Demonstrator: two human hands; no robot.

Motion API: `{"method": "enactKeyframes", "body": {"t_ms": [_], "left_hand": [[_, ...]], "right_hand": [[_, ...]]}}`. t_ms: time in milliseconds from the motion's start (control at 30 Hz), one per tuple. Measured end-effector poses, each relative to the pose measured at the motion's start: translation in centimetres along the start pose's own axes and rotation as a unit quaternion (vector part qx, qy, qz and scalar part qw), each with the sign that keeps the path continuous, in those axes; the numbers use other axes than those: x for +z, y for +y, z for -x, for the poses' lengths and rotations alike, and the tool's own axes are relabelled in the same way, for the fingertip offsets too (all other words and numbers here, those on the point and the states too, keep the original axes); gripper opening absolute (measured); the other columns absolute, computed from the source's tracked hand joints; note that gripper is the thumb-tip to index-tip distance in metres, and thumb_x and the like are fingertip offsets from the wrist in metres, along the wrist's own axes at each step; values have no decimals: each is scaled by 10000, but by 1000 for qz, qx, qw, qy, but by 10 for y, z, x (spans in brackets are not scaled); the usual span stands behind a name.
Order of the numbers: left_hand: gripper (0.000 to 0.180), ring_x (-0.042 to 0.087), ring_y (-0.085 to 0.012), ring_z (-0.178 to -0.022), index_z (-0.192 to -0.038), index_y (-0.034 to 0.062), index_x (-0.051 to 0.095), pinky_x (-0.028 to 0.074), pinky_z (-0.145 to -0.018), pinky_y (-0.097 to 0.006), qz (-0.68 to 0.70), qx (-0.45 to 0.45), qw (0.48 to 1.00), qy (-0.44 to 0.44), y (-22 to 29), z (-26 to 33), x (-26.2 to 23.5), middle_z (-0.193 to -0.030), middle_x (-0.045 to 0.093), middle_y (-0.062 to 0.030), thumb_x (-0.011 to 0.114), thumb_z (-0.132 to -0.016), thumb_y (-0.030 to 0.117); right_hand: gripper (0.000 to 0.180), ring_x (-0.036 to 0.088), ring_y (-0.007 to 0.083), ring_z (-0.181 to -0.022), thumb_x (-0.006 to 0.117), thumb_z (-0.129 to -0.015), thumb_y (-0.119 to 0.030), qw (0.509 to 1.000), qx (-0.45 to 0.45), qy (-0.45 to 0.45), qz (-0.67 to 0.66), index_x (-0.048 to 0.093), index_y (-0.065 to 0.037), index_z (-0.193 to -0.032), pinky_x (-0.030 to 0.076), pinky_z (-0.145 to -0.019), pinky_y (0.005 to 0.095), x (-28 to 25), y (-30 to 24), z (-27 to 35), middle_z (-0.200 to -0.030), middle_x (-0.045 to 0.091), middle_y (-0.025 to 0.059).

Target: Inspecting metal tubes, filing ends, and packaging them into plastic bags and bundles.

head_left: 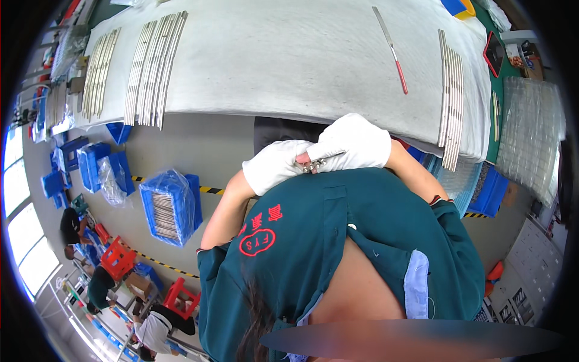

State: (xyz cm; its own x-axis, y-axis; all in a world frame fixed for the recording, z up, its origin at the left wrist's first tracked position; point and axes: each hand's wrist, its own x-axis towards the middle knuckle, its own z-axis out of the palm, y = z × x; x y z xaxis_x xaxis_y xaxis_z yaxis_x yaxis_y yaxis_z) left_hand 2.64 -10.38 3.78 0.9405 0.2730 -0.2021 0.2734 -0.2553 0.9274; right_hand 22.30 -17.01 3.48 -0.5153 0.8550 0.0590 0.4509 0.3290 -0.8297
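My left hand and my right hand, both in white gloves with some bare fingertips showing, meet close in front of my chest at the near edge of the table. Their fingers are closed around a small bunch of shiny metal rods. Only the rod ends show; the gloves hide the rest. Beyond my hands is the table, covered in pale cloth. A flat metal file with a red handle lies on its right half.
Slim metal strips lie in a row at the table's right; more strips lie at the left. On the floor at left stands a blue crate of strips. Red stools and several people are farther off. Bubble wrap hangs right.
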Motion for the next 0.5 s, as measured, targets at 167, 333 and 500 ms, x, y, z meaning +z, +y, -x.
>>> {"method": "enactKeyframes", "body": {"t_ms": [167, 333, 500], "left_hand": [[146, 577, -276, -817, -900, 38, 581, 453, -725, -338, 2, -73, 996, 52, -20, 3, 4, -853, 596, -128, 575, -808, 152], [137, 598, -211, -816, -885, 8, 592, 478, -772, -336, 244, -27, 944, 218, -13, 13, -32, -848, 627, -108, 559, -862, 139], [217, 572, -319, -918, -871, 58, 512, 468, -842, -516, 532, 91, 809, 233, 25, -9, -81, -801, 558, -81, 521, -890, 274]], "right_hand": [[369, 578, 255, -695, 589, -803, -276, 989, 85, 13, -123, 567, -226, -1167, 453, -662, 305, -3, -8, -8, -788, 625, 78], [528, 587, 154, -902, 574, -831, -221, 944, 172, 53, -278, 402, -61, -1303, 445, -813, 263, -7, -5, -9, -1042, 622, 65], [555, 516, 157, -1036, 559, -862, -296, 897, 120, 180, -386, 376, -28, -1313, 419, -893, 292, -13, -4, -20, -1199, 521, 95]]}}
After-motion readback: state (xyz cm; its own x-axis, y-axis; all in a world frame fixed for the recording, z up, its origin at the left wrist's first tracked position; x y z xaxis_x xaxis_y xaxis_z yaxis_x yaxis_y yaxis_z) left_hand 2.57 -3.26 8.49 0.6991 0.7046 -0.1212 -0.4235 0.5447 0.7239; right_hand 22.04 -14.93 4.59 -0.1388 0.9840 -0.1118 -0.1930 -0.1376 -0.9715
